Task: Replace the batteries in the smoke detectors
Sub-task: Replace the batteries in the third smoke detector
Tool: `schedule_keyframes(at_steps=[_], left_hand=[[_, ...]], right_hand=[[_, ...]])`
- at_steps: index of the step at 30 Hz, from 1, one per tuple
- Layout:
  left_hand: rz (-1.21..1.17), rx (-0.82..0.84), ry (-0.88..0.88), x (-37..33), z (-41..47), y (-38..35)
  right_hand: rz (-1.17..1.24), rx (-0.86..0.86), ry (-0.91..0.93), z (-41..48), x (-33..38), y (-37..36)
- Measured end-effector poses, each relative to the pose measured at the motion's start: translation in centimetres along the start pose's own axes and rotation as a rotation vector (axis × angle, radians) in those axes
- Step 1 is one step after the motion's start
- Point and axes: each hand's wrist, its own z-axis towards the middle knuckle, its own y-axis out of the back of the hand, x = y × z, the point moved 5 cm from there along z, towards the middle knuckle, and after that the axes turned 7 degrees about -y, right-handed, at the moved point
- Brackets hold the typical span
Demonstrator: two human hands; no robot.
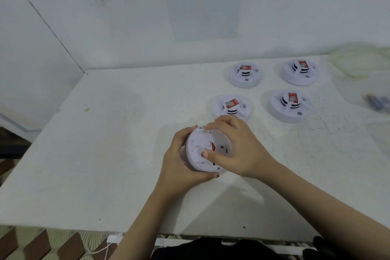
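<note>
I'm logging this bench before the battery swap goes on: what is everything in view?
resting smoke detectors: four, white with red labels, far right of table
held smoke detector: one, white, underside up, between both hands
batteries: count unclear, dark, right edge
plastic container: pale, blurred, far right
printed sheet: one, white, on wall
table: one, white
left hand: grips detector's rim
right hand: grips it, thumb on its back

The smoke detectors (pixel 245 75) were smooth white plastic with glossy red paper stickers; the counter (pixel 105 154) was matt white, faintly speckled and scuffed near its edges.
</note>
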Motion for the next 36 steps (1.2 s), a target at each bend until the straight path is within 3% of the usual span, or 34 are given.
schedule_keyframes(at_steps=[4,9,11,14,16,18,22,25,30,36], left_hand=[[0.021,0.006,0.003,-0.4,0.0,-0.2],[0.066,0.056,-0.079,-1.6,0.4,-0.6],[0.056,0.081,-0.088,-1.6,0.4,-0.8],[-0.03,0.126,-0.001,-1.1,0.4,-1.1],[-0.089,0.146,0.02,-0.5,0.3,-1.2],[-0.106,0.121,0.019,-0.4,0.3,-1.1],[-0.15,0.066,-0.006,-0.1,0.4,-0.6],[-0.144,0.076,0.008,0.1,0.5,-0.6],[-0.128,0.088,0.042,0.3,0.4,-0.7],[-0.098,0.083,0.038,0.0,0.3,-0.8]], right_hand=[[0.058,0.105,-0.171,0.0,0.4,-0.2],[0.24,0.106,-0.229,0.0,1.0,0.3],[0.46,0.155,-0.322,-0.1,0.6,0.2],[0.999,0.246,-0.451,-0.4,-0.3,-0.4],[1.315,0.35,-0.431,-0.8,-0.1,-0.4],[1.428,0.428,-0.376,-1.2,-0.3,-0.3],[1.389,0.513,-0.403,-1.4,-2.2,-0.7],[1.267,0.463,-0.425,-1.5,-2.9,-1.0],[1.012,0.425,-0.291,-1.9,-3.1,-1.4],[0.917,0.369,-0.25,-2.1,-3.0,-1.3]])
